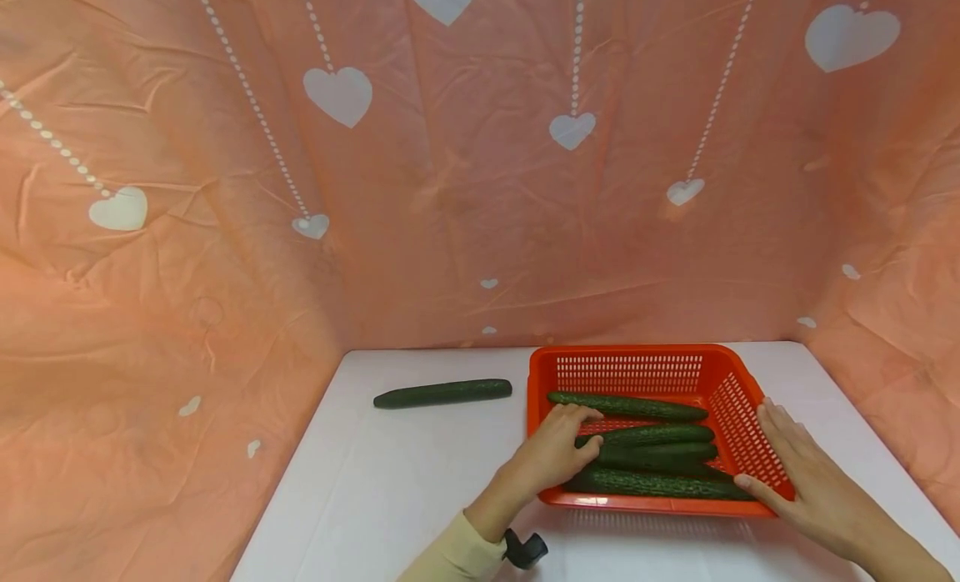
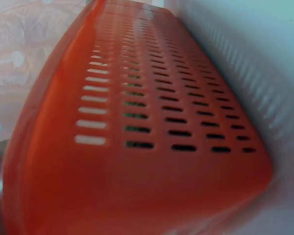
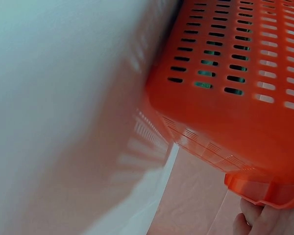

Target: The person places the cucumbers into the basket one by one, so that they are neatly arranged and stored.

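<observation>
An orange-red plastic basket (image 1: 630, 350) stands on the white table with several dark green cucumbers (image 1: 660, 482) lying in it. Over its left rim reaches my left hand (image 1: 551, 449), thumb and index finger spread apart around the left ends of the middle cucumbers; the other fingertips are hidden. My right hand (image 1: 813, 482) rests along the right rim, fingers straight and thumb near the front corner. The right wrist view shows a few fingers at the basket rim (image 3: 264, 196). In the left wrist view, the slotted basket wall (image 2: 137, 186) fills most of the picture.
A single cucumber (image 1: 442, 393) lies on the table (image 1: 390, 482) to the left of the basket. Behind rises a pink cloth (image 1: 450, 232) printed with white hearts. A black strap-on device (image 1: 525, 550) sits at the left wrist.
</observation>
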Tool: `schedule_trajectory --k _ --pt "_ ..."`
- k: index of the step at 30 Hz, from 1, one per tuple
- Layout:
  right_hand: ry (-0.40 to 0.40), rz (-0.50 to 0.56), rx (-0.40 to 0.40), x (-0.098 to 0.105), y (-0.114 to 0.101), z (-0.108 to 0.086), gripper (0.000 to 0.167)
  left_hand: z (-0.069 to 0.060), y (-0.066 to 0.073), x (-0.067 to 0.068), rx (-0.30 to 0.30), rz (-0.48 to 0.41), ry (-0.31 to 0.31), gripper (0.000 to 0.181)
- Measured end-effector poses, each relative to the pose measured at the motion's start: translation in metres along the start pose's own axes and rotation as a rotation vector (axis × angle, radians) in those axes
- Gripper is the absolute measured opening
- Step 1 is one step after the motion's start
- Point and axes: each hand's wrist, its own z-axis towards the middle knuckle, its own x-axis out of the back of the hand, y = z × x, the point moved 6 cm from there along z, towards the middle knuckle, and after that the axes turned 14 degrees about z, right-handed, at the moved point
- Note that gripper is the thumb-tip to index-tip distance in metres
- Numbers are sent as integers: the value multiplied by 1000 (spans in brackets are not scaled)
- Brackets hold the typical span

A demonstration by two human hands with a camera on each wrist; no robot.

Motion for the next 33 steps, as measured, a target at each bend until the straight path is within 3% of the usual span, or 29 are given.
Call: schedule_trajectory --k 5,9,13,20,25,33 --pt "4 -12 7 1 0 0 105 -5 -15 14 18 -83 98 24" --pt "14 -9 20 2 0 1 105 -11 -38 27 30 -165 184 22" --pt "22 -7 36 3 0 1 105 -18 -64 37 59 -192 244 23" --pt "-7 12 1 1 2 1 104 -37 -102 44 93 -153 270 28" --pt "-5 2 7 0 1 1 103 -50 -136 46 133 -87 306 30" --pt "0 -2 22 0 1 1 104 -68 -187 51 218 -16 286 35"
